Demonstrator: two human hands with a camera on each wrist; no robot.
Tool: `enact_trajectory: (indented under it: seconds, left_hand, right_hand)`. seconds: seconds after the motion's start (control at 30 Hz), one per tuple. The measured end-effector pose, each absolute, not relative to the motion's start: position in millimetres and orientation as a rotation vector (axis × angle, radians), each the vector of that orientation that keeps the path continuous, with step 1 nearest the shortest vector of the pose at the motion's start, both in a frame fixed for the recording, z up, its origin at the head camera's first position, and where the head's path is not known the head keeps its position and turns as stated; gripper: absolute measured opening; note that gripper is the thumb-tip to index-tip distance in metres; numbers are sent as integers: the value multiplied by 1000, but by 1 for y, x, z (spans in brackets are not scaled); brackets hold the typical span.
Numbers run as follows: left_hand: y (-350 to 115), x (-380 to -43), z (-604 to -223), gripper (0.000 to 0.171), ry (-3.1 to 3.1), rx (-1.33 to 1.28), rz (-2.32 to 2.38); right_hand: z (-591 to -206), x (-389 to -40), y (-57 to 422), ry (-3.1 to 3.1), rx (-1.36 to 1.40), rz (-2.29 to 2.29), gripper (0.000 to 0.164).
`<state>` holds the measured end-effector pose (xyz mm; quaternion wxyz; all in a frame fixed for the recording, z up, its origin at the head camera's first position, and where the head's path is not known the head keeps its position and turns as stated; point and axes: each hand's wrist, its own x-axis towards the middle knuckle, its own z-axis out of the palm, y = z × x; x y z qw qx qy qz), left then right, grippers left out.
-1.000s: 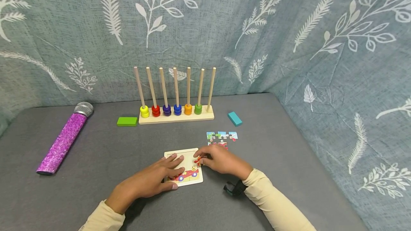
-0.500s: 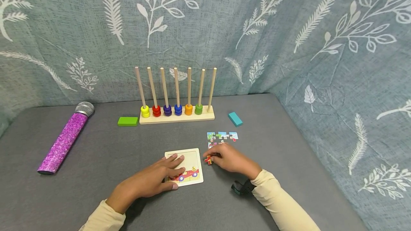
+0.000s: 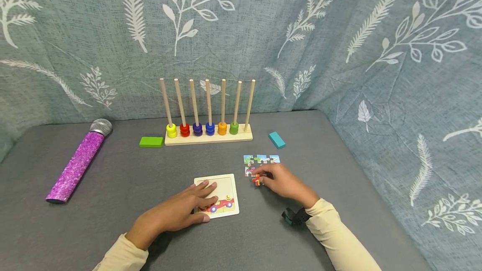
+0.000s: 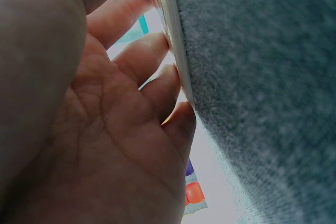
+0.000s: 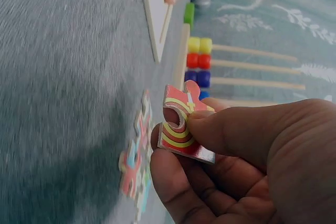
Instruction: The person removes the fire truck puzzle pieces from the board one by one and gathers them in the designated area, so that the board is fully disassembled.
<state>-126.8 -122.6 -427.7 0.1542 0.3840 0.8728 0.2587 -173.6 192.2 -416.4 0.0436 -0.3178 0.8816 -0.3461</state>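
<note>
Between thumb and fingers, my right hand point(image 3: 280, 181) pinches a red jigsaw piece point(image 5: 181, 127) with yellow curved stripes. In the head view that hand is right of the puzzle tray, beside a group of loose jigsaw pieces point(image 3: 248, 159), and covers some of them. My left hand point(image 3: 184, 206) rests with spread fingers on the pale wooden puzzle tray point(image 3: 214, 177). Along the tray's lower part lies a red car picture point(image 3: 222, 206), partly hidden by the fingers. From the left wrist view, the fingertips point(image 4: 176, 80) touch the tray's edge.
Behind the tray stands a wooden peg rack point(image 3: 208, 140) with coloured rings and upright pegs. A green block point(image 3: 151, 142) lies to its left and a teal block point(image 3: 277, 140) to its right. At far left lies a purple glitter microphone point(image 3: 77, 164). A patterned curtain point(image 3: 241, 32) hangs behind.
My right hand has moved right, away from the tray's right edge towards the loose pieces, still pinching the red jigsaw piece. My left hand stays on the tray.
</note>
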Motion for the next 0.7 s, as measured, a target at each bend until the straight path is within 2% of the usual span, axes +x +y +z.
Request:
enact_trajectory:
  seconds: [0.7]
  left_hand:
    - [-125,-126,-428,52,2489,1095,758]
  right_hand:
    - [-416,-184,223,2775,-844,-1074,23]
